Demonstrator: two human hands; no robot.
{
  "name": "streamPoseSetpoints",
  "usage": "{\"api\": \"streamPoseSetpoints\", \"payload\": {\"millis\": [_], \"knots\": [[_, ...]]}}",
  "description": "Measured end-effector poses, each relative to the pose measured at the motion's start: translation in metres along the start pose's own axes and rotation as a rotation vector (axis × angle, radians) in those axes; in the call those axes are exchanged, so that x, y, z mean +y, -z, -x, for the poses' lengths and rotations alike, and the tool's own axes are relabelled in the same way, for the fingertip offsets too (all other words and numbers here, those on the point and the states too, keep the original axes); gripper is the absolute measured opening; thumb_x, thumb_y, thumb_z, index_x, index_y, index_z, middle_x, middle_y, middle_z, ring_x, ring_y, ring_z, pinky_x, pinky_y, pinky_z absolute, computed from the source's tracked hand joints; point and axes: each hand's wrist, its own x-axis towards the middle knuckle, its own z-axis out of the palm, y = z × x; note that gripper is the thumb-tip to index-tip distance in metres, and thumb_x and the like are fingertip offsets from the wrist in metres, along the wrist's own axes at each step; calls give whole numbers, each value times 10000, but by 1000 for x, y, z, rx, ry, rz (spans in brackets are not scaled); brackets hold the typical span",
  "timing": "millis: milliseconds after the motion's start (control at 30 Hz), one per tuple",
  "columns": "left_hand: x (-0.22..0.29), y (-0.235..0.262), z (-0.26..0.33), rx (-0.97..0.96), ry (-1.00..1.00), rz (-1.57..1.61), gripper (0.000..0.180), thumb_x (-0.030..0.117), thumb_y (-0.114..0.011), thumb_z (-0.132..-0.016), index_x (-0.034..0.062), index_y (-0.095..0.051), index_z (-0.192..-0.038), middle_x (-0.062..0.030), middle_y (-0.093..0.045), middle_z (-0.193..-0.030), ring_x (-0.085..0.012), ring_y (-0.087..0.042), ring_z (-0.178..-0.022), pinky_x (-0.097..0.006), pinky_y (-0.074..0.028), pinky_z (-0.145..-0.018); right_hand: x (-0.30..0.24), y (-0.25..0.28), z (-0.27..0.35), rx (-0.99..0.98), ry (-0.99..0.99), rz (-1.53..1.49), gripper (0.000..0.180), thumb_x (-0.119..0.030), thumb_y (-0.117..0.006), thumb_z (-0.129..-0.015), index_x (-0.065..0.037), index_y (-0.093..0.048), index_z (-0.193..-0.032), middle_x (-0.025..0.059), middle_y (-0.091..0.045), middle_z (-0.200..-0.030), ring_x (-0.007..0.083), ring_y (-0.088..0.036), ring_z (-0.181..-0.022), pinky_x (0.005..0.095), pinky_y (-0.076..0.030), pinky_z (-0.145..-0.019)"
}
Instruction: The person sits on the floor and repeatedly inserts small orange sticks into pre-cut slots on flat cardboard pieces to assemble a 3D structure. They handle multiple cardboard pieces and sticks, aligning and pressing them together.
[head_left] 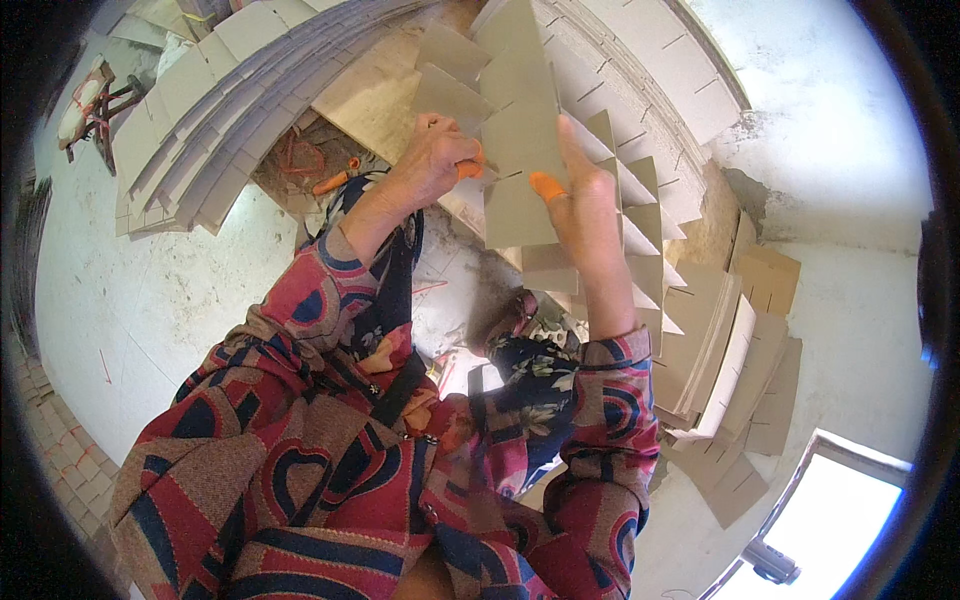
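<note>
A lattice of slotted grey-brown cardboard strips (520, 150) stands upright in front of me. My left hand (435, 160) grips its left side, with an orange finger cover at the fingertips. My right hand (580, 195) holds the right side of the front strip, an orange cover on its thumb. More interlocked strips (640, 230) run down behind my right hand. Both sleeves are red with dark blue patterns.
Fanned stacks of slotted white card sheets lie at upper left (200, 110) and upper right (650, 60). A pile of brown cardboard pieces (730, 350) sits to the right. The floor (150, 290) is pale concrete. A bright doorway (840, 520) is at lower right.
</note>
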Motion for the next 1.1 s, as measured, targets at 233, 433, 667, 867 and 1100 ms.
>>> {"api": "streamPoseSetpoints", "payload": {"millis": [233,433,667,867,1100], "knots": [[-2,-3,-3,27,-7,-1,132,162,-736,-681,111,-654,-770,-6,-584,-668,-207,-508,-717,-353,-342,-814,23,-46,-4,-164,-30,36,698,-35,-691,-739,20,-372,-1358,262,-607,-789,399,-618,-696,416,-483,-617],[-4,-6,-4,-62,36,-26,131,155,-734,-690,112,-631,-758,-18,-628,-706,-206,-523,-809,-376,-307,-872,14,-62,6,-335,-62,268,684,-128,-693,-765,22,-364,-1346,238,-610,-770,408,-613,-729,433,-483,-624],[4,7,-6,-20,-42,-196,523,160,-762,-630,85,-594,-1119,-51,-606,-1092,-250,-516,-1047,-439,-334,-985,22,7,-18,-176,-342,278,675,-321,-674,-809,49,-418,-1311,197,-647,-939,383,-610,-892,421,-483,-764],[16,1,-46,-283,-157,-283,811,76,-743,-623,98,-404,-1358,-64,-450,-1366,-286,-321,-1332,-489,-239,-1096,205,40,23,116,-328,611,667,-458,-529,-886,73,-447,-1280,248,-643,-966,332,-626,-928,387,-472,-790],[-29,-34,-108,-513,-318,-138,523,63,-703,-668,76,-552,-1168,-72,-539,-1244,-303,-441,-1197,-433,-299,-1035,102,2,65,-329,-303,170,713,-468,-686,-784,72,-494,-1208,263,-628,-770,388,-642,-768,417,-510,-667]]}}
